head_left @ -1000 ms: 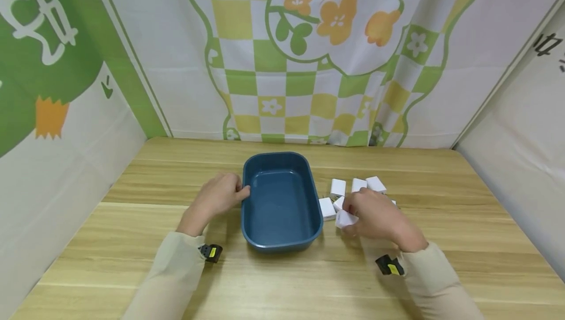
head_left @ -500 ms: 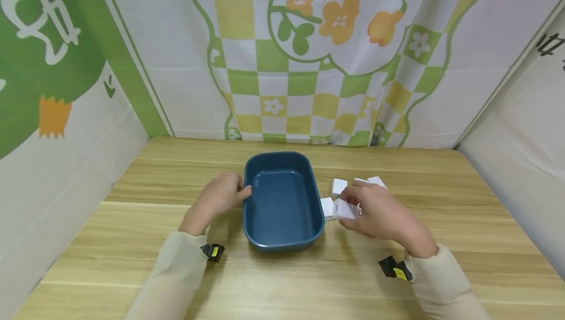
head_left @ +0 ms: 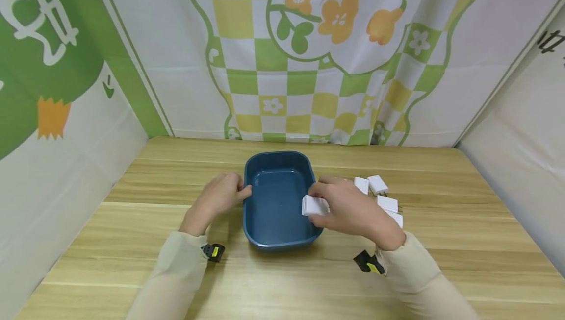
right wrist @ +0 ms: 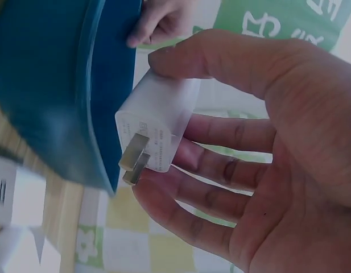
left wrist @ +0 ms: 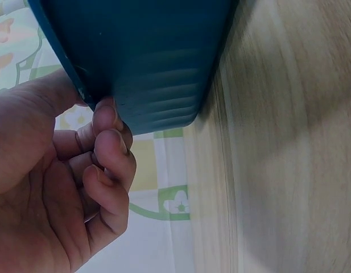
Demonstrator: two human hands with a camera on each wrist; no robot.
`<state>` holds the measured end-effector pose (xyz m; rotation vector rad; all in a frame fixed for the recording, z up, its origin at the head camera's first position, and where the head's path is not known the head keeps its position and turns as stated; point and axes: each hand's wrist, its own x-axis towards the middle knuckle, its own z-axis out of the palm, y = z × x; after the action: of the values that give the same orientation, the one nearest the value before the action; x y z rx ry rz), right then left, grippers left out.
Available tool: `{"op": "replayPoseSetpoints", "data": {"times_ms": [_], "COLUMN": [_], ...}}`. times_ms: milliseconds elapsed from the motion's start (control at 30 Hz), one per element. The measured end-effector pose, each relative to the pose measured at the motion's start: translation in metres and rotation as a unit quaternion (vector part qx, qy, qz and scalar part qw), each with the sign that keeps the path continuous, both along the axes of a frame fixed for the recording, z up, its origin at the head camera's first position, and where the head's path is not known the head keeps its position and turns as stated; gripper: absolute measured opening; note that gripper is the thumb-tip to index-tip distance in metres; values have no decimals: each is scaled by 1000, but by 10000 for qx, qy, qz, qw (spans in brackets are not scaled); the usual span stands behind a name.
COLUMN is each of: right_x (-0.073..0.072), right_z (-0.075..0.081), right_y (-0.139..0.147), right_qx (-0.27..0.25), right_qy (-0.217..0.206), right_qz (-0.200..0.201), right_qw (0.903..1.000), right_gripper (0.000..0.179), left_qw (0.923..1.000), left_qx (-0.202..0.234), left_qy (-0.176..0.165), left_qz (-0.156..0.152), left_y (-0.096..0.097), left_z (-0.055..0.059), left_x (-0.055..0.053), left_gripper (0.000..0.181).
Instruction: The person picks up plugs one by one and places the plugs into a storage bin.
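Note:
A deep blue rectangular plastic bin (head_left: 275, 212) stands on the wooden table, and its inside shows bare. My left hand (head_left: 218, 196) pinches its left rim, thumb over the edge and fingers curled beneath, as the left wrist view shows. My right hand (head_left: 355, 209) holds a white charger plug (head_left: 313, 206) over the bin's right rim. In the right wrist view, two flat metal prongs (right wrist: 135, 156) stick out of the plug's end, and the thumb and fingers grip its sides.
Several more white charger plugs (head_left: 387, 204) lie on the table to the right of the bin, partly hidden by my right hand and forearm. A patterned curtain (head_left: 300, 99) hangs behind the table (head_left: 282, 290), with fabric walls at both sides.
My right hand has picked up a charger plug from the group and carried it left to the bin's right rim. My left hand stays on the bin.

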<state>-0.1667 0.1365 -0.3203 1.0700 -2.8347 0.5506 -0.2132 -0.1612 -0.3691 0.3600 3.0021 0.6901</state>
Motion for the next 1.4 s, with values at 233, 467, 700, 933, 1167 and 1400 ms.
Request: {"op": "replayPoseSetpoints", "data": {"times_ms": [233,467,700,933,1167,1400], "right_x": [-5,-9,-9,-9,-8,-9], "right_z": [-6,-17,-25,-31,-35,-39], "right_y": [-30,-51,-64,-75,-82,-89], "right_qx": [240,600,894,1001,1108,1168], "right_qy": [-271,-367,-477,-532,-538,-560], "right_qz": [228,305,435,575,652,721], "right_qw": [9991,9971,9939,9919,9902,9890], "right_gripper": [37,37,36,35,31,29], "left_qw": [10000,9999,9999,9995,9989,9984], "left_qx": [-14,13,-60,-159,-264,-357], "left_qy": [28,-47,110,275,374,427], "left_qz": [27,106,50,88,70,126], "left_y": [-1,2,3,4,5,6], "left_z": [0,0,-1,-1,0,-2], "left_x": [1,1,1,2,3,2], "left_gripper": [44,44,45,42,43,42]}}
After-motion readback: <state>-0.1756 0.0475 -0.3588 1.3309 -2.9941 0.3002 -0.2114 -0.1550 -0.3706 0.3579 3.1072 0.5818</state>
